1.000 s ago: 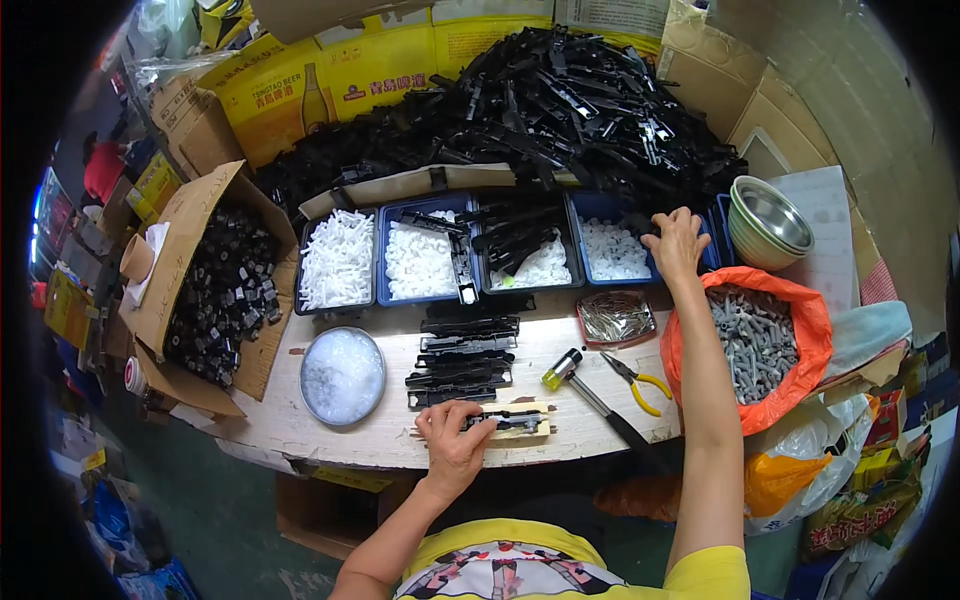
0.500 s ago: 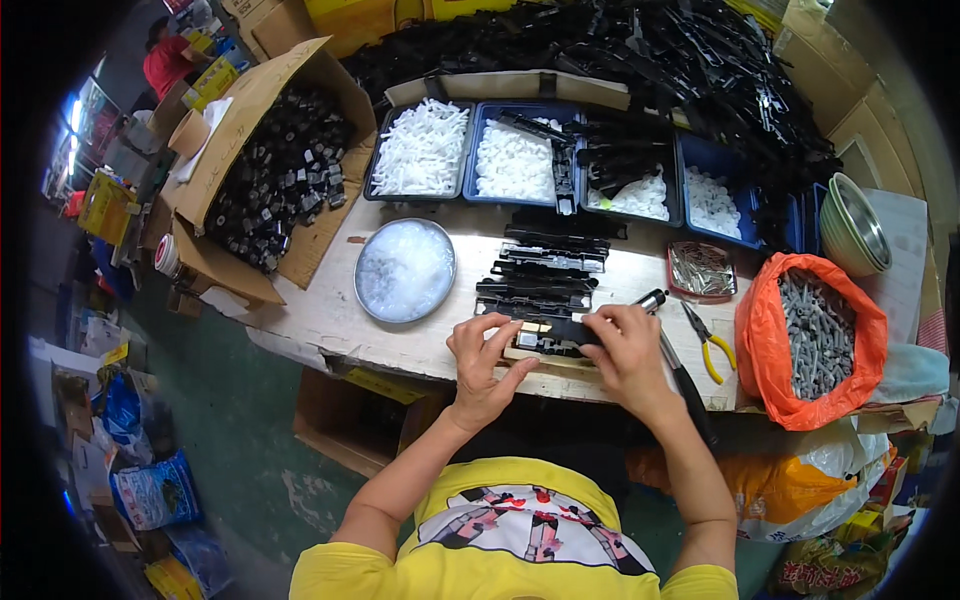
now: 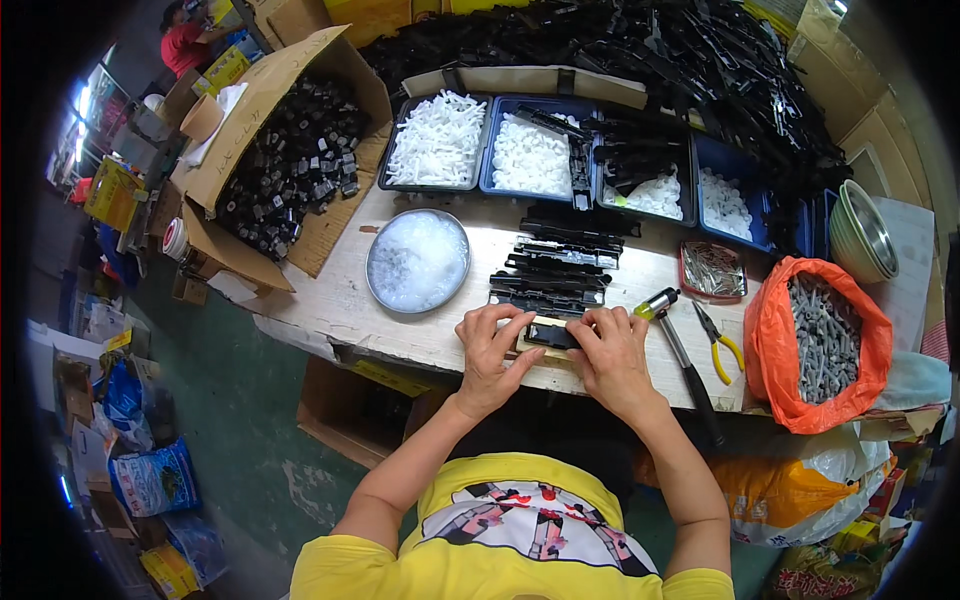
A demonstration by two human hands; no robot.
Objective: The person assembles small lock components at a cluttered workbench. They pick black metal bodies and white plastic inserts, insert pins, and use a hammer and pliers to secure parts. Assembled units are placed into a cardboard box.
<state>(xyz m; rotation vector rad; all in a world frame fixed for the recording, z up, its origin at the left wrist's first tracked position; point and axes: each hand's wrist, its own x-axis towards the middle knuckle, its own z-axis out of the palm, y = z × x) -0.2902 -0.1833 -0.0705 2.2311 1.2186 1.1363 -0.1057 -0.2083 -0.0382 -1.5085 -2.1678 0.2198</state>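
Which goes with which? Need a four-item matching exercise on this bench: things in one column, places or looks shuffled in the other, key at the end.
Things:
1. left hand
2. pliers
3. hammer
4. orange bag

Places or looks:
A. yellow-handled
B. filled with gray pieces
C. at the left end of the black part
D. black-gripped

Pairs: 1-C, 2-A, 3-D, 4-B

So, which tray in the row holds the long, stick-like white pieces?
The leftmost tray, nearest the cardboard box. Its white pieces are thin sticks; those in the trays to its right look shorter and rounder.
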